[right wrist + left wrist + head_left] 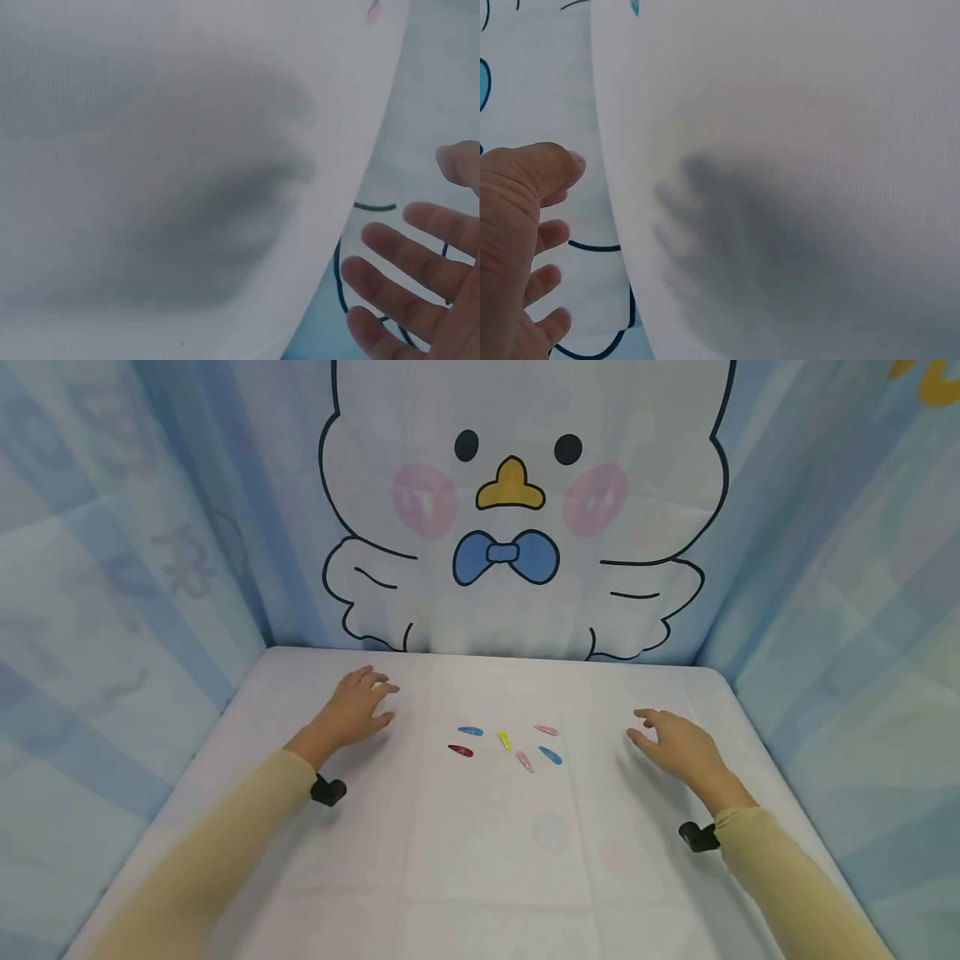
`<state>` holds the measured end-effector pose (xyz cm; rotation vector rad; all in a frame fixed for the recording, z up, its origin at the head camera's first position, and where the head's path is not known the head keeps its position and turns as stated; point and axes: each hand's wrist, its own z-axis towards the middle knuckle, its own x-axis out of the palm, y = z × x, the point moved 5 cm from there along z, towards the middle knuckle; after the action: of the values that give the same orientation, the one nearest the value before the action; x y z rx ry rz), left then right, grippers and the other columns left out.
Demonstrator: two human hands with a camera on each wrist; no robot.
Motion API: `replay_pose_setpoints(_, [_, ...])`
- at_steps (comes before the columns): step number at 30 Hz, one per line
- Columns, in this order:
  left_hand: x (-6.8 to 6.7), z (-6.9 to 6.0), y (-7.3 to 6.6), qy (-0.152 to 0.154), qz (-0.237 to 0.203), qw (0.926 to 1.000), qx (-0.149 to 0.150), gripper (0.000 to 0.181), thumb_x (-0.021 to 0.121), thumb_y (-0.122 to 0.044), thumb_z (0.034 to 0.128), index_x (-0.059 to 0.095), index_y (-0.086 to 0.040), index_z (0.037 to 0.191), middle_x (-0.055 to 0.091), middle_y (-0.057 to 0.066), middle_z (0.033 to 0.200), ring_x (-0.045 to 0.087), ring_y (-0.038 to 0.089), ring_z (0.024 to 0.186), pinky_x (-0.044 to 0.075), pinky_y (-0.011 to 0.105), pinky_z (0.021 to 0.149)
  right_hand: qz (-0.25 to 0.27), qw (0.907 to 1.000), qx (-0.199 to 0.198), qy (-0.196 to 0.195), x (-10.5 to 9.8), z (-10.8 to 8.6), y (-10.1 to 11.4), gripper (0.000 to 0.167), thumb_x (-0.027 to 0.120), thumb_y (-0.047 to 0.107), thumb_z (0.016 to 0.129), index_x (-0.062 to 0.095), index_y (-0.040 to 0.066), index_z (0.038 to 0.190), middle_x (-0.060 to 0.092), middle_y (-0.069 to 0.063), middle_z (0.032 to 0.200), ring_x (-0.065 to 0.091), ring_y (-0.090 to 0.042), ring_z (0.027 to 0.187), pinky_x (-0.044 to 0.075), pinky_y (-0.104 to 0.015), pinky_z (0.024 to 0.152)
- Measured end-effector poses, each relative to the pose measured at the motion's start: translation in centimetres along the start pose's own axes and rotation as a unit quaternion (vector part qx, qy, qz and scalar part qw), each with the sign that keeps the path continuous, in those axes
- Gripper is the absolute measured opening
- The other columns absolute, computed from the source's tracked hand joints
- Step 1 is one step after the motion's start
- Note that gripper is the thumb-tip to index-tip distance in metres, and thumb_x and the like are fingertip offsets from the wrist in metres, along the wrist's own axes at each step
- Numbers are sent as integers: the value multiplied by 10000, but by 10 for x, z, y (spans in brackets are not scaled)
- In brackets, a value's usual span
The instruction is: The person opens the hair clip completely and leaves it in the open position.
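Several small hair clips lie flat near the middle of the table: a blue clip point(470, 731) and a red clip point(461, 750) on the left, a yellow clip point(505, 741) in the centre, a pink clip point(547, 730), another pink clip point(524, 762) and a second blue clip point(551, 755) to the right. Left of them my left hand point(352, 708) hovers with fingers spread, holding nothing; the left wrist view shows that hand point(525, 247) too. On the right side, my right hand point(682, 749) hangs over the table, empty, its fingers point(405, 270) apart in the right wrist view.
A white cloth covers the table point(480, 868). Behind it hangs a curtain point(517, 610) with a cartoon bird wearing a blue bow tie, and blue patterned curtains point(112, 568) flank both sides. A dark wrist device point(327, 791) sits at each sleeve cuff.
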<state>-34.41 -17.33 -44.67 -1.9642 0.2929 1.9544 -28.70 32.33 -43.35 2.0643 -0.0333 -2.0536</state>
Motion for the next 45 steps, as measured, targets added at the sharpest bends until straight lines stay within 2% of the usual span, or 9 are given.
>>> replay_pose_setpoints(2, [7, 3, -10, 61, -208, 9996, 164, 407, 673, -283, 1006, 646, -94, 1366, 563, 174, 1452, 428, 415, 1419, 338, 597, 1179, 107, 9999, -15, 54, 2, -1, 4, 488, 576, 383, 1038, 621, 39, 1382, 687, -233, 1275, 670, -423, 1081, 539, -596, 872])
replay_pose_setpoints(4, [15, 5, -20, 270, -479, 9982, 226, 334, 675, -258, 1004, 695, -98, 1297, 644, 135, 1343, 536, 355, 1296, 427, 537, 1125, 163, 9998, -46, 75, 4, -2, 8, 454, 575, 378, 1038, 659, 44, 1334, 720, -196, 1214, 688, -377, 1019, 553, -561, 826])
replay_pose_setpoints(8, [28, 11, -37, 695, -878, 9934, 239, 259, 661, -226, 1005, 729, -103, 1222, 718, 61, 1156, 616, 258, 1099, 506, 459, 1030, 208, 9997, -117, 30, 7, -4, 17, 450, 566, 405, 1044, 680, 58, 1307, 739, -169, 1178, 697, -329, 976, 563, -530, 793])
replay_pose_setpoints(15, [44, 19, -63, 783, -1143, 9899, 299, 238, 665, -247, 1007, 736, -114, 1191, 682, 25, 1072, 609, 200, 994, 526, 404, 980, 229, 9995, -57, 226, 16, -10, 37, 441, 601, 414, 1028, 685, 80, 1304, 746, -141, 1142, 689, -269, 910, 573, -489, 779])
replay_pose_setpoints(25, [55, 19, -94, 599, -1151, 9909, 365, 183, 750, -248, 957, 744, -173, 1123, 615, -10, 1021, 551, 163, 928, 519, 348, 877, 351, 9985, -258, 344, 32, -14, 66, 413, 621, 419, 1017, 704, 123, 1292, 752, -70, 1098, 669, -195, 862, 566, -452, 787])
replay_pose_setpoints(30, [57, 17, -105, 488, -1128, 9915, 435, 53, 751, -165, 943, 730, -195, 982, 621, -34, 994, 546, 154, 925, 522, 341, 859, 415, 9980, -383, 273, 35, -15, 75, 389, 630, 401, 1015, 712, 127, 1279, 757, -49, 1078, 673, -187, 868, 564, -443, 793])
replay_pose_setpoints(37, [52, 16, -118, 496, -1276, 9889, 587, 81, 750, -163, 942, 685, -211, 931, 678, -63, 958, 577, 128, 897, 520, 340, 860, 374, 9977, -509, 258, 42, -12, 82, 360, 638, 383, 1009, 724, 137, 1257, 759, -13, 1044, 671, -171, 861, 563, -420, 786])
replay_pose_setpoints(41, [41, 12, -127, 431, -1516, 9850, 705, 59, 730, -169, 959, 682, -203, 956, 717, -70, 964, 617, 106, 881, 534, 330, 860, 357, 9976, -540, 239, 44, -15, 91, 350, 657, 378, 999, 730, 141, 1246, 760, 0, 1026, 651, -148, 819, 564, -414, 788])
replay_pose_setpoints(45, [27, 4, -138, 124, -1499, 9827, 1077, 66, 739, -182, 958, 682, -216, 959, 706, -95, 940, 618, 81, 859, 528, 296, 802, 114, 9972, -745, 13, 43, -24, 109, 348, 673, 387, 989, 738, 143, 1229, 769, 25, 969, 594, -106, 704, 555, -492, 894])
